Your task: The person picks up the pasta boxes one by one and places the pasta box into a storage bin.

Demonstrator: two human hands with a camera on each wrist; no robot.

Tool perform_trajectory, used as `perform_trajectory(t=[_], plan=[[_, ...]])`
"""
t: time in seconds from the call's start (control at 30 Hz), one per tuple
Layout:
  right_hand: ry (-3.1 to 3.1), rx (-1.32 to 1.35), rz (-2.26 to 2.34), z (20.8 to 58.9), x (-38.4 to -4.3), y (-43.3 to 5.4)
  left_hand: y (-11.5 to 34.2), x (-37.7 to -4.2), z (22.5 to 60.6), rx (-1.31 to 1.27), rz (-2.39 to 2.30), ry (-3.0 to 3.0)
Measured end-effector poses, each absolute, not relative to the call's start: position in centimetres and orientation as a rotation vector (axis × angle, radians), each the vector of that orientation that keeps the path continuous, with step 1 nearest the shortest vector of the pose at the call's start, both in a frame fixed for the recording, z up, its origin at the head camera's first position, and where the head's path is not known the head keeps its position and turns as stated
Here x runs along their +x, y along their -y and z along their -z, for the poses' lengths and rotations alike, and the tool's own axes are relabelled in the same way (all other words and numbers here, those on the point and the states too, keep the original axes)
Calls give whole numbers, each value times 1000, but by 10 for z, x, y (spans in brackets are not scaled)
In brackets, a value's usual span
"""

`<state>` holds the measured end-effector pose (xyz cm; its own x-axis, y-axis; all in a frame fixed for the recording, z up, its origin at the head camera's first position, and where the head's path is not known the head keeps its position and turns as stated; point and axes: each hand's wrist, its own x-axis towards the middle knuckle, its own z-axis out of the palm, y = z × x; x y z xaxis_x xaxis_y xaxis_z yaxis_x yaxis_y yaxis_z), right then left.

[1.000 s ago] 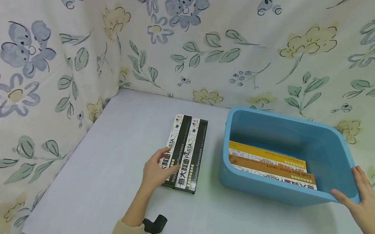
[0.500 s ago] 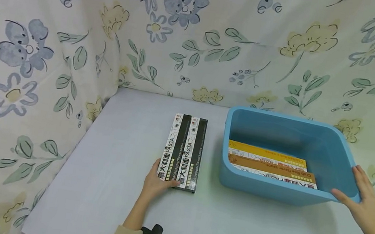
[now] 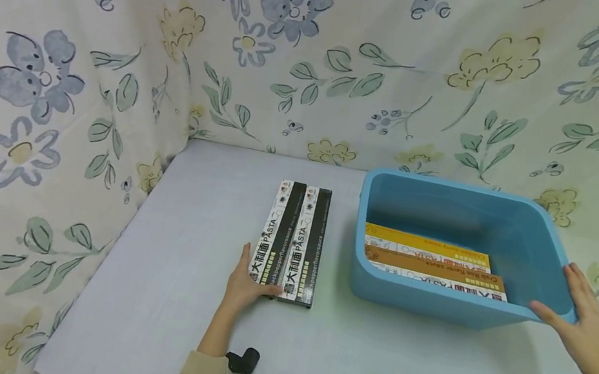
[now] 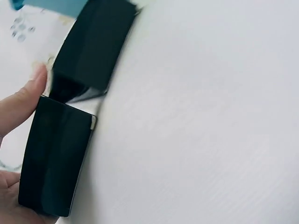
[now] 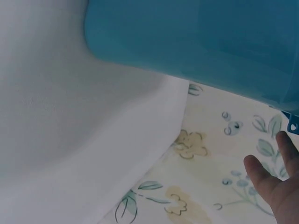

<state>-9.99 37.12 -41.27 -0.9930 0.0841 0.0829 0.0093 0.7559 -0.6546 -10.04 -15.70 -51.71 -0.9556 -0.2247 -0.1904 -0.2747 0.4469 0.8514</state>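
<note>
Two black-and-white pasta boxes lie side by side on the table. My left hand [image 3: 244, 286] grips the near end of the left pasta box [image 3: 278, 229], thumb on one side and fingers on the other. The left wrist view shows its dark end [image 4: 56, 156] between thumb and fingers. The right pasta box [image 3: 306, 247] lies alongside, its dark end [image 4: 93, 46] beyond the thumb. At the near right corner of a blue bin [image 3: 434, 303], my right hand [image 3: 586, 327] rests with thumb and fingers spread along the rim. In the right wrist view, two straight fingers [image 5: 261, 175] show below the bin.
Inside the bin lie a yellow pasta box [image 3: 426, 243] and a brown one [image 3: 436, 269], side by side. A floral curtain [image 3: 315, 85] hangs behind and to the left of the white table [image 3: 153, 294].
My left hand has drawn back from above the boxes to the left box's near end and gripped it. That end has shifted slightly left. My right hand stays at the bin's corner.
</note>
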Motion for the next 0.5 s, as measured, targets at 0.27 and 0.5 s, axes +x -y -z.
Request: perform_trajectory(t=[0.27, 0.5], plan=[[2835, -60, -1064, 411, -100, -372, 167, -103, 520, -413, -1499, -2693], [2835, -63, -1065, 413, -100, -372, 160, -104, 524, -505, -1484, -2794]])
